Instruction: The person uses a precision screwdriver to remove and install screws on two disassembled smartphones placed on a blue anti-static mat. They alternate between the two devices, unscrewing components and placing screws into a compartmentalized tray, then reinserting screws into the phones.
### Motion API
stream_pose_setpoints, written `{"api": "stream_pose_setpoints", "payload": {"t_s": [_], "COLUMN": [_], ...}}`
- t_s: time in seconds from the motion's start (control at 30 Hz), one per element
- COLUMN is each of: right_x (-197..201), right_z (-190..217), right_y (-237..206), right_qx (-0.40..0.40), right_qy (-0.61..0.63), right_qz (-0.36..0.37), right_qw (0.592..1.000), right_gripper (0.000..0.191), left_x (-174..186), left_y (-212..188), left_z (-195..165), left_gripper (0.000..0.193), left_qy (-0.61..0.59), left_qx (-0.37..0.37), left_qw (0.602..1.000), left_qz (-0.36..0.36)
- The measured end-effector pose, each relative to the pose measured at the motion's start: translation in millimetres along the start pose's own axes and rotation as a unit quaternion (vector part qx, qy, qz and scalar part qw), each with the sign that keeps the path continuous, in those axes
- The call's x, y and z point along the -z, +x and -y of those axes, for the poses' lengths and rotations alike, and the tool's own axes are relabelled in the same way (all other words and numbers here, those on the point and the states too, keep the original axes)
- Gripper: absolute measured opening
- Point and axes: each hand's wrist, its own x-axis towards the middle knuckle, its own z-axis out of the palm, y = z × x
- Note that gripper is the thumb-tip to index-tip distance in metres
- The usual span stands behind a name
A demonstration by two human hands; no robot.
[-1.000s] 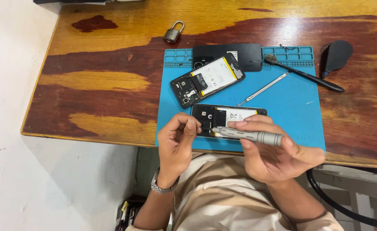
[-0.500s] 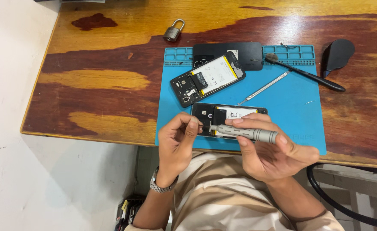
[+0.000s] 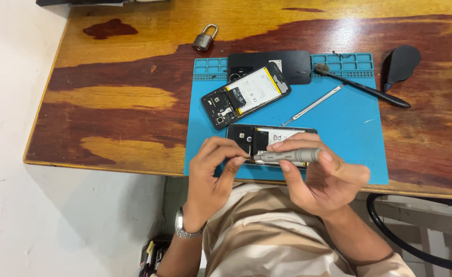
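An opened phone (image 3: 267,138) lies at the near edge of a blue work mat (image 3: 339,133), its insides and white battery showing. My right hand (image 3: 321,177) grips a grey pen-shaped screwdriver (image 3: 287,155), held level with its tip pointing left over the phone's near edge. My left hand (image 3: 213,172) pinches thumb and forefinger together right at the screwdriver's tip; whether a small part sits between them is too small to tell. A second opened phone (image 3: 246,95) lies tilted farther back on the mat.
A black back cover (image 3: 298,64) rests at the mat's far edge. A thin metal pry tool (image 3: 313,105) and a black brush (image 3: 362,86) lie on the mat's right side. On the wooden table (image 3: 108,102) sit a brass padlock (image 3: 205,38) and a black pick (image 3: 401,60).
The view has shifted slightly. My hands stay together over the near phone, with the screwdriver tip nudged a little leftward toward my left fingertips.
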Motion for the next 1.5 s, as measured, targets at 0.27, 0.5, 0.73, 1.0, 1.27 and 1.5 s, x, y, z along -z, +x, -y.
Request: {"api": "stream_pose_setpoints", "payload": {"t_s": [0.27,0.5,0.73,1.0,1.27,1.5], "right_x": [6.8,3.3,2.8,2.4,8.1,11.4], "right_z": [-8.2,-6.8,-6.6,-5.3,-11.4,-10.9], "right_y": [9.8,13.7,16.2,16.5,15.4,16.0], "right_qx": [-0.012,0.004,0.021,0.022,0.020,-0.016], "right_qy": [-0.034,-0.045,-0.057,-0.051,-0.022,-0.027], "right_qz": [0.146,0.160,0.176,0.196,0.236,0.199], "right_qw": [0.989,0.986,0.983,0.979,0.971,0.980], "right_gripper": [0.062,0.059,0.063,0.065,0.052,0.059], "left_x": [7.2,4.9,4.5,4.3,6.1,6.5], "left_y": [-3.0,-3.7,-1.8,-2.7,-2.3,1.8], "left_z": [-7.0,-5.4,-3.8,-2.4,-3.3,-7.5], "left_gripper": [0.025,0.023,0.024,0.024,0.025,0.032], "left_qy": [0.154,0.169,0.172,0.176,0.181,0.127], "left_qx": [-0.056,-0.056,-0.053,-0.052,-0.047,-0.050], "left_qw": [0.984,0.983,0.982,0.982,0.981,0.991], "left_qz": [0.062,0.054,0.051,0.049,0.052,0.017]}}
